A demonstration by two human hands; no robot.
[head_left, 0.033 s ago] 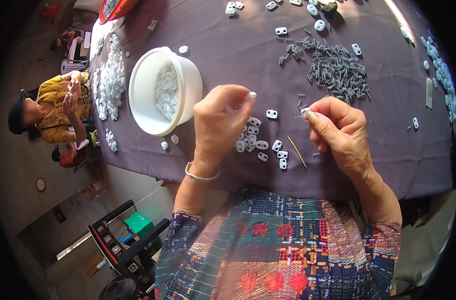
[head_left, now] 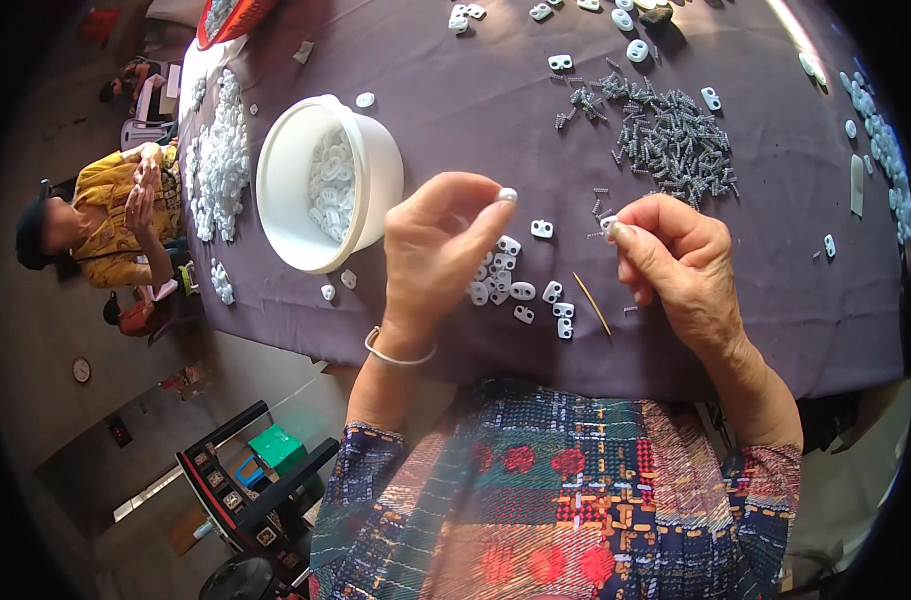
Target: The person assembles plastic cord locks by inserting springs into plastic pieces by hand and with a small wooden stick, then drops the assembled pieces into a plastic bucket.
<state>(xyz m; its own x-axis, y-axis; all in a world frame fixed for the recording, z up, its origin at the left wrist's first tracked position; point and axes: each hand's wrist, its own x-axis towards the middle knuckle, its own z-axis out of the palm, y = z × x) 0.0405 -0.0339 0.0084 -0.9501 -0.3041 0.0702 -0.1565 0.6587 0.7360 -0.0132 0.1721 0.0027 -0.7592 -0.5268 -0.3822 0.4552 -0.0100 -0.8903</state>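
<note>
My left hand (head_left: 441,245) is raised over the table, thumb and forefinger pinching a small rounded white plastic piece (head_left: 508,195). Level with it on the right, my right hand (head_left: 681,255) grips a white cord lock part (head_left: 610,225) at its fingertips, with a dark hole showing in it. A thin metal spring (head_left: 596,236) shows right beside that part; whether it touches is unclear. The hands are apart. Between them lie several white two-hole cord locks (head_left: 542,229) and a wooden toothpick (head_left: 593,303). Beyond my right hand spreads a heap of small metal springs (head_left: 676,140).
Left of my hands, a white tub (head_left: 381,165) holds white plastic pieces. More white pieces (head_left: 219,160) are heaped at the table's left edge, below a red basket (head_left: 238,22). White parts (head_left: 881,150) line the right edge. A person in yellow (head_left: 116,205) sits off to the left.
My left hand and its white piece have shifted very slightly to the right and nearer me. My right hand keeps its place and hold.
</note>
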